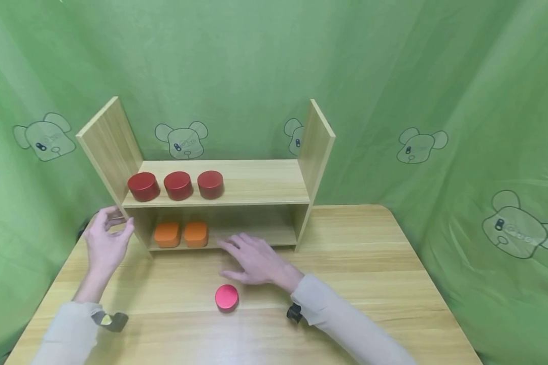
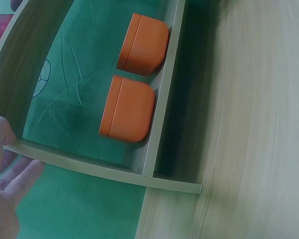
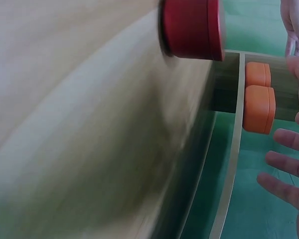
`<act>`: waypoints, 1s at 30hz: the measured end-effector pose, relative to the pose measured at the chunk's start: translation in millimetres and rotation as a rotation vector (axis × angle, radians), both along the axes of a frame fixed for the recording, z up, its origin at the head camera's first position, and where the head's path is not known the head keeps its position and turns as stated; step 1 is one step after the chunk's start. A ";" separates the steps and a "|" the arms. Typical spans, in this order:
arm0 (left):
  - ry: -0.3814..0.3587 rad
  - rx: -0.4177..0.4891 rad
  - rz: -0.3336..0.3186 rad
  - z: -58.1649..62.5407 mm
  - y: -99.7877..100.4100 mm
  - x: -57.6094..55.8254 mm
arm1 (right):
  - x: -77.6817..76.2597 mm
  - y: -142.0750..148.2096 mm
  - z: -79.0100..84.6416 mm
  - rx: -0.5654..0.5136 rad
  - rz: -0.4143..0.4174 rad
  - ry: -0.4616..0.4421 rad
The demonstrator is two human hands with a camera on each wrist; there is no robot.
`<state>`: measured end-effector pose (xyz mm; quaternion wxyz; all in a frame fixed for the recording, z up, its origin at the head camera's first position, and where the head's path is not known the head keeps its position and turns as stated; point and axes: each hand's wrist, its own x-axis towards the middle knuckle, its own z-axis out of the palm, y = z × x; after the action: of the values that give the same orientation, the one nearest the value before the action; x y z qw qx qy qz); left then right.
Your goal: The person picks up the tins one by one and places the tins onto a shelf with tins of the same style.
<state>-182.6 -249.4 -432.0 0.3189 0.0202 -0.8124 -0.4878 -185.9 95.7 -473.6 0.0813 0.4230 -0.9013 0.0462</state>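
Observation:
At the wooden shelf's left side panel [image 1: 136, 223] is my left hand [image 1: 107, 241]. In the left wrist view, its thumb lies on one side of the panel's edge and its fingers [image 2: 25, 179] on the other, gripping the shelf. My right hand [image 1: 258, 261] hovers before the lower board with spread fingers, holding nothing. Close below it, a round red tin [image 1: 227, 298] rests on the table. Two orange rounded-square tins [image 1: 167, 234] [image 1: 196, 234] sit side by side at the lower board's left.
Three dark red round tins [image 1: 143, 186] [image 1: 178, 185] [image 1: 210, 184] line the upper board's left half. The shelf's right side panel [image 1: 317, 147] rises above that board. Behind the wooden table [image 1: 370, 284] hangs a green curtain [image 1: 237, 71].

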 end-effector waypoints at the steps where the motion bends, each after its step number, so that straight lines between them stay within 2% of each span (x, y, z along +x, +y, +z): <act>1: -0.001 -0.001 0.001 0.3 0.1 0.1 | 2.1 1.3 -0.2 0.007 0.001 -0.007; 15: 0.000 -0.006 -0.001 0.4 -0.3 0.0 | 27.0 14.0 -13.0 0.069 0.076 -0.102; 22: -0.007 -0.009 -0.002 0.2 -0.6 0.6 | 33.7 17.6 -23.6 0.086 0.107 -0.128; 30: -0.028 -0.006 0.001 -0.1 -0.6 0.2 | 38.2 17.5 -34.3 0.114 0.131 -0.117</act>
<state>-182.4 -250.0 -432.1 0.3078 0.0264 -0.8181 -0.4850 -147.7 113.2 -507.8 0.0013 0.4813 -0.8762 0.0248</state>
